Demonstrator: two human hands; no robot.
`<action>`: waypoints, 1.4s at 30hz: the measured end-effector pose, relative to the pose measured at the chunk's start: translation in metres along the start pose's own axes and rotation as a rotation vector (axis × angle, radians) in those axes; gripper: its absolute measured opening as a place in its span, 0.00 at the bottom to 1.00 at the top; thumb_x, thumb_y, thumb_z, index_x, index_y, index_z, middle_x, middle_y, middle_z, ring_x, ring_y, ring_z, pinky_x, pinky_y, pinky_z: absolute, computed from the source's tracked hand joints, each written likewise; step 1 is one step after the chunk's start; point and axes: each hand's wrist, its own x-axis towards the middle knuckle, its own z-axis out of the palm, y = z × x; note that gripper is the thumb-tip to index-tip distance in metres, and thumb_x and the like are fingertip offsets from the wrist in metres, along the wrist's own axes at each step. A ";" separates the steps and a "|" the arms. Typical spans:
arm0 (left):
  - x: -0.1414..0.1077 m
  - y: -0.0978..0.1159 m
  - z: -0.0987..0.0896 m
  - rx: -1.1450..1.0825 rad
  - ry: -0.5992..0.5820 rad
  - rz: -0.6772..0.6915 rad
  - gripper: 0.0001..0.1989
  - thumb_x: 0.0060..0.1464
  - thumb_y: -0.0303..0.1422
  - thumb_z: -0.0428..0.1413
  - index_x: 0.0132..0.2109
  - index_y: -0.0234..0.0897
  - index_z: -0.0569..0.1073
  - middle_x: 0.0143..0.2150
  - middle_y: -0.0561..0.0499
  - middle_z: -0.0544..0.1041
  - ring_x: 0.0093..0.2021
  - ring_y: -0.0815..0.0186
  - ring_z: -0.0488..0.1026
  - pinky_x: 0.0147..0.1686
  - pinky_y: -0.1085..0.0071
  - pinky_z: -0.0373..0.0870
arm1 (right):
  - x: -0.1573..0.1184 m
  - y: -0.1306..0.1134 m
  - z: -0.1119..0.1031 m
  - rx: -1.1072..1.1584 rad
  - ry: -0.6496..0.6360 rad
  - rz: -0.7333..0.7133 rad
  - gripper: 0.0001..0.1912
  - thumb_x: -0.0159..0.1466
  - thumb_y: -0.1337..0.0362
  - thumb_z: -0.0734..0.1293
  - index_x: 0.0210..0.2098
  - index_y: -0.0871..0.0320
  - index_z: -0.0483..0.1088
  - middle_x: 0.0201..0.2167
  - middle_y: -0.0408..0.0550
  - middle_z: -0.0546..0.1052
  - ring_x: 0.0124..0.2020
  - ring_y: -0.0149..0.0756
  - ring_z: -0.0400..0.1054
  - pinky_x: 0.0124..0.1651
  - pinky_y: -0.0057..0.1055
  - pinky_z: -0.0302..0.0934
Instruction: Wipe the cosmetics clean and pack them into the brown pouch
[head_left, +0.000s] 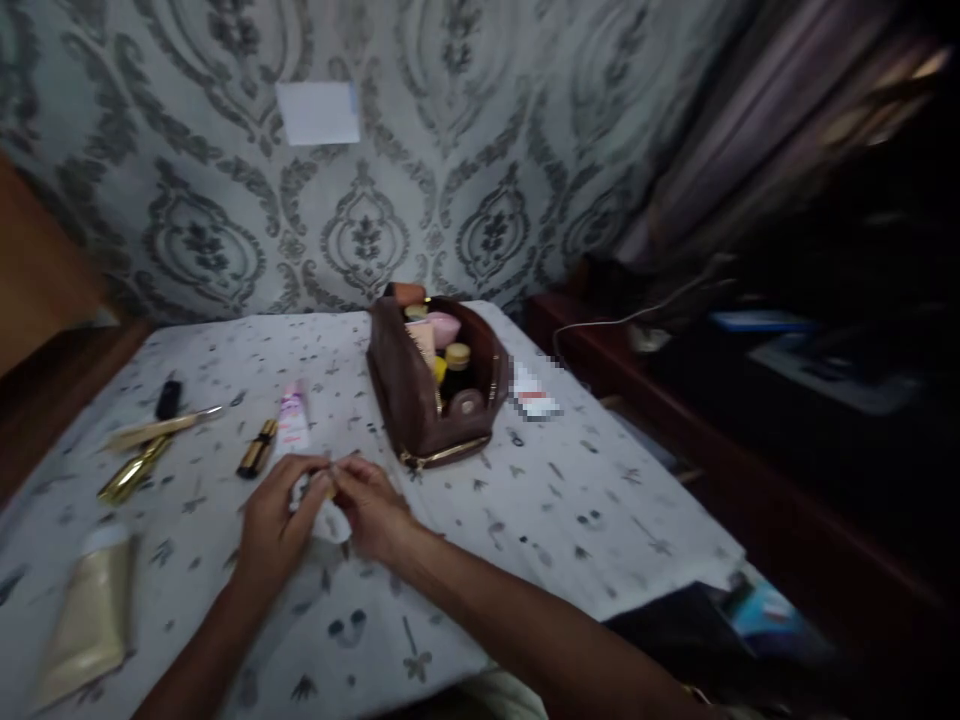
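Note:
My left hand [281, 510] and my right hand [369, 500] meet over the table, just in front of a pink and white tube [293, 418]. Between them is a small white item [330, 522] with a bit of yellow near the fingertips; its exact kind is too blurred to tell. Fingers of both hands are pinched on it. Beyond my right hand stands an open brown bag [397, 385] holding a pink item [442, 328], a bottle with a gold cap [457, 355] and other things.
A black and gold tube [257, 449], a gold tube [135, 470], a brush [161, 428] and a black item [169, 398] lie left. A beige tube [88, 615] is at the near left. A white packet [534, 393] lies right of the bag on the patterned cloth [600, 500].

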 end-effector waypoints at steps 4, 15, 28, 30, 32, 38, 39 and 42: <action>-0.001 -0.009 0.000 0.110 0.072 0.082 0.10 0.59 0.41 0.53 0.37 0.41 0.74 0.34 0.52 0.76 0.36 0.61 0.73 0.39 0.68 0.68 | -0.004 -0.001 0.002 -0.032 -0.011 0.031 0.23 0.40 0.52 0.82 0.27 0.59 0.75 0.26 0.43 0.76 0.32 0.33 0.70 0.37 0.28 0.64; -0.001 -0.014 -0.001 0.125 0.124 -0.008 0.11 0.59 0.43 0.52 0.35 0.42 0.71 0.33 0.54 0.74 0.35 0.62 0.72 0.37 0.69 0.69 | -0.003 -0.003 0.001 -0.183 -0.046 -0.008 0.29 0.32 0.57 0.84 0.31 0.59 0.74 0.22 0.36 0.71 0.24 0.25 0.62 0.31 0.24 0.56; 0.009 -0.006 0.004 -0.299 0.172 -0.481 0.10 0.49 0.42 0.59 0.32 0.41 0.75 0.29 0.51 0.77 0.31 0.60 0.76 0.24 0.71 0.71 | -0.020 -0.018 -0.009 -1.172 -0.397 -0.842 0.16 0.62 0.65 0.71 0.50 0.55 0.72 0.52 0.53 0.76 0.56 0.39 0.67 0.61 0.35 0.59; 0.009 -0.005 0.004 -0.363 0.190 -0.544 0.12 0.49 0.44 0.59 0.35 0.40 0.74 0.30 0.52 0.77 0.28 0.62 0.75 0.24 0.70 0.71 | -0.022 -0.018 -0.007 -1.111 -0.338 -0.818 0.20 0.60 0.65 0.73 0.52 0.57 0.71 0.52 0.53 0.76 0.54 0.39 0.68 0.59 0.34 0.60; 0.008 -0.005 0.004 -0.380 0.208 -0.580 0.14 0.50 0.46 0.59 0.37 0.40 0.73 0.30 0.53 0.76 0.23 0.65 0.71 0.23 0.70 0.70 | -0.022 -0.018 -0.004 -1.054 -0.231 -0.714 0.23 0.56 0.67 0.74 0.52 0.56 0.72 0.48 0.50 0.77 0.49 0.38 0.70 0.53 0.32 0.63; 0.008 0.002 -0.002 -0.123 0.242 -0.402 0.19 0.45 0.50 0.59 0.36 0.39 0.73 0.33 0.52 0.76 0.34 0.60 0.74 0.33 0.70 0.71 | -0.021 -0.019 0.005 -0.888 -0.121 -0.322 0.20 0.51 0.69 0.74 0.44 0.55 0.77 0.31 0.39 0.76 0.30 0.30 0.68 0.36 0.25 0.62; 0.008 0.004 -0.002 -0.115 0.248 -0.407 0.19 0.45 0.49 0.58 0.36 0.39 0.73 0.33 0.52 0.76 0.35 0.60 0.74 0.33 0.70 0.71 | -0.021 -0.019 0.006 -0.891 -0.123 -0.324 0.19 0.51 0.70 0.75 0.43 0.56 0.77 0.31 0.39 0.76 0.31 0.30 0.68 0.36 0.25 0.62; 0.010 0.005 -0.004 -0.139 0.237 -0.504 0.20 0.44 0.50 0.59 0.37 0.39 0.72 0.31 0.53 0.76 0.29 0.63 0.73 0.27 0.72 0.69 | -0.023 -0.021 0.004 -0.975 -0.156 -0.393 0.22 0.50 0.72 0.75 0.44 0.56 0.77 0.35 0.42 0.77 0.35 0.31 0.69 0.41 0.27 0.63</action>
